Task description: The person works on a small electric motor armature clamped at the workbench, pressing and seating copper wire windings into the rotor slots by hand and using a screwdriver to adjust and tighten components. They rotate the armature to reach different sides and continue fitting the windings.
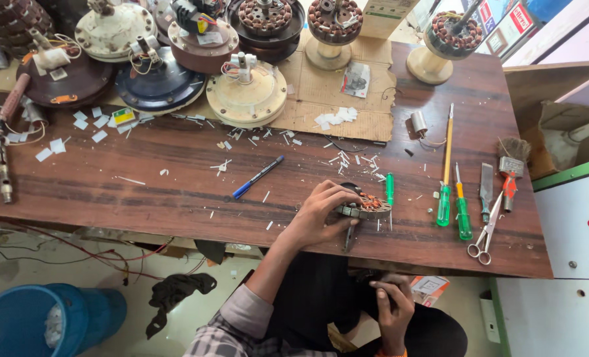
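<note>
Head view: a dark wooden workbench [142, 192] carries scattered white paper scraps and a sheet of cardboard [321, 99] along its far edge. The left hand [321, 215] is closed over a round stator with copper windings [368, 206], which lies flat near the bench's front edge. The right hand [392, 305] sits below the bench over the lap, fingers curled; what it holds cannot be told. A blue pen [257, 177] lies left of the stator; green screwdrivers [453, 205] and scissors [485, 233] lie to its right. Several fan motor housings [247, 96] stand at the back. A blue bin [37, 320] stands on the floor.
</note>
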`<action>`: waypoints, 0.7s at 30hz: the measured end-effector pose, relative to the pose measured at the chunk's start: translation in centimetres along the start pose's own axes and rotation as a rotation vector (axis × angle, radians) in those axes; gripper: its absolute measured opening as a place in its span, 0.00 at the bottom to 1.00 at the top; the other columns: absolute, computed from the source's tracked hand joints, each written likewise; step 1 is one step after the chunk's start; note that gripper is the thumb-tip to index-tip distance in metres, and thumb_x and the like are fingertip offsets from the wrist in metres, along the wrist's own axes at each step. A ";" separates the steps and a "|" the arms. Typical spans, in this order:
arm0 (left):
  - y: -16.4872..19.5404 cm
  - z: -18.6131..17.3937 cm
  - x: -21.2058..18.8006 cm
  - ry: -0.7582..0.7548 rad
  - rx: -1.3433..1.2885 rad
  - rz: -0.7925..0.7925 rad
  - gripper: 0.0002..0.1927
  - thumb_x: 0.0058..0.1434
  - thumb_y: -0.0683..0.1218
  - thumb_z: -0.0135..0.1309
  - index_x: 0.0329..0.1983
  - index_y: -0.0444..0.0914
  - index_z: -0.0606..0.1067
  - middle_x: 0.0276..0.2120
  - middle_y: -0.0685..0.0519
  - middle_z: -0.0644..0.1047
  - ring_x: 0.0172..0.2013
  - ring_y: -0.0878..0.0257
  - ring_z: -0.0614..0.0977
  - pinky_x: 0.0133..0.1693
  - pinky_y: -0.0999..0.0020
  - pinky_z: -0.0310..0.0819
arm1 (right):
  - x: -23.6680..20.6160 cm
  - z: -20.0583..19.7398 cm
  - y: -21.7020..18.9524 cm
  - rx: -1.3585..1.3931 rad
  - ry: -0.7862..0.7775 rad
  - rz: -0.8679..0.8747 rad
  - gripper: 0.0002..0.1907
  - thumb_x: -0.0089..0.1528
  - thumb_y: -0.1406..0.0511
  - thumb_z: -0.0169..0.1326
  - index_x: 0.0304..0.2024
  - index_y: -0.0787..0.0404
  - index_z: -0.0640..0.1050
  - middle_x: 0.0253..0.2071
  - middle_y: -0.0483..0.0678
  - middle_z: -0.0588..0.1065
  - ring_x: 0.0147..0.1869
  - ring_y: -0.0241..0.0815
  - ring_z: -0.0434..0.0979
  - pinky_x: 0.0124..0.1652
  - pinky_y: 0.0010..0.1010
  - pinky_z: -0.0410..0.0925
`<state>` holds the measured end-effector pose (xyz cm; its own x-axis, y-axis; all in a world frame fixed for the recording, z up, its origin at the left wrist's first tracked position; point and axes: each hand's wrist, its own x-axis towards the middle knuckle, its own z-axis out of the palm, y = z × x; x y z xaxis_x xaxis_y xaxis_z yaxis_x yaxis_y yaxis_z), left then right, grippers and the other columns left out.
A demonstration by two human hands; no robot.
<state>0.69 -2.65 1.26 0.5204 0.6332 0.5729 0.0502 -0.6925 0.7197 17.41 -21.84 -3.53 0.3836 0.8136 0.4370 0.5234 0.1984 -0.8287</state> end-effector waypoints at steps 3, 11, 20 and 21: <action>-0.2 0.1 0.0 -0.003 0.006 0.002 0.23 0.54 0.44 0.67 0.54 0.41 0.76 0.51 0.53 0.80 0.52 0.54 0.76 0.58 0.58 0.72 | -0.5 -0.4 0.4 -0.022 -0.026 0.161 0.06 0.62 0.71 0.55 0.36 0.68 0.81 0.30 0.46 0.76 0.33 0.37 0.74 0.36 0.27 0.66; -0.2 0.2 0.1 0.006 0.026 0.021 0.21 0.55 0.45 0.67 0.52 0.40 0.77 0.50 0.54 0.80 0.51 0.55 0.77 0.58 0.59 0.72 | 0.0 2.7 -0.4 0.003 0.047 0.386 0.09 0.65 0.67 0.56 0.35 0.71 0.79 0.22 0.47 0.71 0.27 0.33 0.66 0.29 0.27 0.61; -0.1 0.3 0.1 0.008 0.044 -0.005 0.21 0.55 0.45 0.67 0.52 0.40 0.78 0.50 0.53 0.80 0.51 0.55 0.77 0.58 0.59 0.72 | 1.5 3.3 -0.7 0.133 -0.053 0.727 0.14 0.67 0.61 0.56 0.38 0.68 0.82 0.23 0.45 0.70 0.26 0.32 0.63 0.27 0.29 0.58; -0.1 0.3 0.1 0.008 0.045 -0.002 0.21 0.55 0.45 0.67 0.52 0.40 0.78 0.50 0.52 0.80 0.51 0.55 0.77 0.58 0.59 0.72 | 1.6 3.4 -0.6 0.100 -0.155 0.718 0.14 0.66 0.61 0.56 0.39 0.67 0.83 0.23 0.47 0.71 0.26 0.33 0.64 0.27 0.30 0.59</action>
<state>0.98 -2.63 1.12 0.5132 0.6371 0.5751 0.0896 -0.7062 0.7023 15.13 -18.78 -3.51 0.4898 0.8282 -0.2724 0.1099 -0.3686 -0.9231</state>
